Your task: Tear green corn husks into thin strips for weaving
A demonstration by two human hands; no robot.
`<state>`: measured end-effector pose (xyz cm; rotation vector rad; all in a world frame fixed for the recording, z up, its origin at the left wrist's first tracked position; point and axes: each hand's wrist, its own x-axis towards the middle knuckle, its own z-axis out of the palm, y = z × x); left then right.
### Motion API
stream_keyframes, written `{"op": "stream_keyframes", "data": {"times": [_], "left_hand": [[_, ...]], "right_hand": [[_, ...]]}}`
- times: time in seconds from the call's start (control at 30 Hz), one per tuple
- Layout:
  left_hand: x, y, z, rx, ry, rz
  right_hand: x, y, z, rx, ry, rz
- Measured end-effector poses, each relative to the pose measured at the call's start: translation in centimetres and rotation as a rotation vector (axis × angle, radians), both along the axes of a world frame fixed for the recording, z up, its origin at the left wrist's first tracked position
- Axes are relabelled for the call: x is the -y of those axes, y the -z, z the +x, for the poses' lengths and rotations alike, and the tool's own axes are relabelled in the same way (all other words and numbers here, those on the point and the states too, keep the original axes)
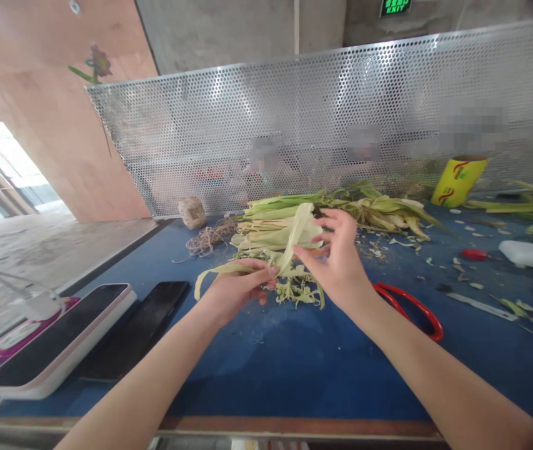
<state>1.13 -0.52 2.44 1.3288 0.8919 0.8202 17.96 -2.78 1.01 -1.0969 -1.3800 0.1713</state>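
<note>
Pale green corn husk strips (295,236) are held up over the blue table, pinched at their lower end by my left hand (242,284). One long strip trails out to the left past my knuckles. My right hand (334,247) is beside the upper part of the husk, its fingers apart and curved; its thumb is close to the husk's edge, and I cannot tell whether it touches. Behind both hands lies a pile of husks (266,226), in layers from cream to green. Small curled husk scraps (297,289) sit just below the held piece.
Red-handled scissors (428,319) lie by my right forearm. Two phones, one pale-cased (60,340) and one black (137,331), lie at left. Twine (207,239), a string ball (192,212), a yellow roll (458,181) and a craft knife (482,306) are around. A perforated metal screen (294,125) stands behind.
</note>
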Motion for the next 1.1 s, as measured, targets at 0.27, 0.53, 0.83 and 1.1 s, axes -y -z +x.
{"op": "stream_keyframes", "data": {"times": [0.27, 0.53, 0.83, 1.1], "left_hand": [[0.1, 0.1, -0.1, -0.081, 0.034, 0.079], [0.0, -0.3, -0.2, 0.083, 0.053, -0.107], [0.2, -0.3, -0.2, 0.052, 0.09, -0.137], [0.7, -0.5, -0.2, -0.166, 0.102, 0.197]], "right_hand": [[1.8, -1.3, 0.9, 0.805, -0.055, 0.44], [1.0, -0.6, 1.3, 0.868, -0.042, 0.368], [1.2, -0.6, 1.1, 1.021, -0.113, 0.534], [1.0, -0.7, 0.9, 0.706, -0.459, 0.193]]}}
